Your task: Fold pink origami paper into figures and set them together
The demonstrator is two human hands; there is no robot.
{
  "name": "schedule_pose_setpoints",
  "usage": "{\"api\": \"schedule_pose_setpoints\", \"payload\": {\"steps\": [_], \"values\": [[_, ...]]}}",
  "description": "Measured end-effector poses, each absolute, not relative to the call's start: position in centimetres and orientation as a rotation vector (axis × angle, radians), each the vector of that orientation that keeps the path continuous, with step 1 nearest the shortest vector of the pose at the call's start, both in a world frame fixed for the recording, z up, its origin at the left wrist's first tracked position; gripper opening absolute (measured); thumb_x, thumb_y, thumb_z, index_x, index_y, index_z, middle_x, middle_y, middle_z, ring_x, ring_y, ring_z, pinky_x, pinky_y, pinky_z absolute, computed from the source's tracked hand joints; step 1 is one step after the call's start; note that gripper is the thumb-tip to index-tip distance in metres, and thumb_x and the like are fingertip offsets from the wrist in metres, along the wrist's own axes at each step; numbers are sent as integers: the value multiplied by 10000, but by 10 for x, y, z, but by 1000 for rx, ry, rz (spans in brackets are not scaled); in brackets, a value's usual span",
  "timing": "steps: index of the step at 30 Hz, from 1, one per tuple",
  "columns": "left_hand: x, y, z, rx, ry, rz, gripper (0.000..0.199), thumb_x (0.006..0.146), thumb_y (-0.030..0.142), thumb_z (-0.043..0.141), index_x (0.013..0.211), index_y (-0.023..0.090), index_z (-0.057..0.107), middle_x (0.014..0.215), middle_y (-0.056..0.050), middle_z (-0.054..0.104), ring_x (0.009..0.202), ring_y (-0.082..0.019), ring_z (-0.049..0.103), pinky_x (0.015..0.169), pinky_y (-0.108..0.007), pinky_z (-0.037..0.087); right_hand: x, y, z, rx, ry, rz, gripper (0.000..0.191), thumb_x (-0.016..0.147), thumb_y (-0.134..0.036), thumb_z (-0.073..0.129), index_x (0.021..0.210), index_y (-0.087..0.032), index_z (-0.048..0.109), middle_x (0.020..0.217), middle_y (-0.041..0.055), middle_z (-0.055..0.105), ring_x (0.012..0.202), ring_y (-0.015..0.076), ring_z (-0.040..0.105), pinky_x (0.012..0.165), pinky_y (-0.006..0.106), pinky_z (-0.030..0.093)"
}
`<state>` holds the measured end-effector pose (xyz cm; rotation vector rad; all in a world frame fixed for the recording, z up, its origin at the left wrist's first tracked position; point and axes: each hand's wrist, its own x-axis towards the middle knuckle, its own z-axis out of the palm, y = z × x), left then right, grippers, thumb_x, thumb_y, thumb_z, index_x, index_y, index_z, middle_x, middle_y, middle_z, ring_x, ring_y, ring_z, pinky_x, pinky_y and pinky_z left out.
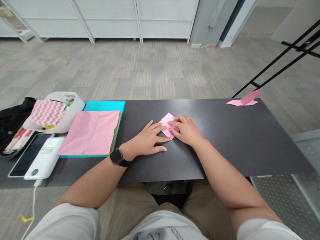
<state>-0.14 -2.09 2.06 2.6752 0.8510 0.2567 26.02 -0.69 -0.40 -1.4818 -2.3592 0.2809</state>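
A small folded piece of pink origami paper (167,119) lies on the dark table in front of me. My left hand (149,139) is spread flat at its left and near edges, with the fingertips touching it and the thumb apart on the table. On the right side of the paper, my right hand (185,129) has its fingers bent and closed over a folded part. That hand hides much of the paper's right half.
To the left, a pink sheet (92,133) tops a stack of coloured paper. Beyond it are a white basket (77,111), a tablet (28,156) and a white power bank (44,159) with a cable. A folded pink paper piece (243,100) stands at the far right edge.
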Motion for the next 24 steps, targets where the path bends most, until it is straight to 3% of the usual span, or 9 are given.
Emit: {"api": "schedule_pose_setpoints", "payload": {"steps": [5,12,16,24], "values": [[-2,-22,21,2645,819,253,465,956,499,802,1408,407,745,1664,-107,531,1601,-396,424,1323,-750,216,259,-8,-2,-1489,-2359,288,342,979,-381,728,1311,-322,791,1290,103,679,1221,332,581,1103,546,409],[0,-19,20,2635,934,307,471,1009,494,734,1449,326,710,1585,-96,633,1550,-346,500,1352,-704,211,259,-7,-4,-1481,-2351,282,333,980,-392,728,1301,-333,794,1263,101,684,1208,332,586,1092,542,422],[1,-20,20,2657,933,323,397,1005,471,745,1386,359,757,1570,-88,636,1516,-350,524,1334,-717,239,260,-8,-2,-1482,-2365,299,367,972,-418,747,1324,-323,784,1296,106,673,1223,335,585,1108,544,422],[-2,-23,25,2660,808,241,456,934,513,820,1376,414,767,1668,-92,506,1606,-399,385,1330,-753,172,261,-7,-4,-1470,-2352,304,375,964,-412,748,1330,-336,778,1292,106,674,1224,340,578,1105,548,416]]}}
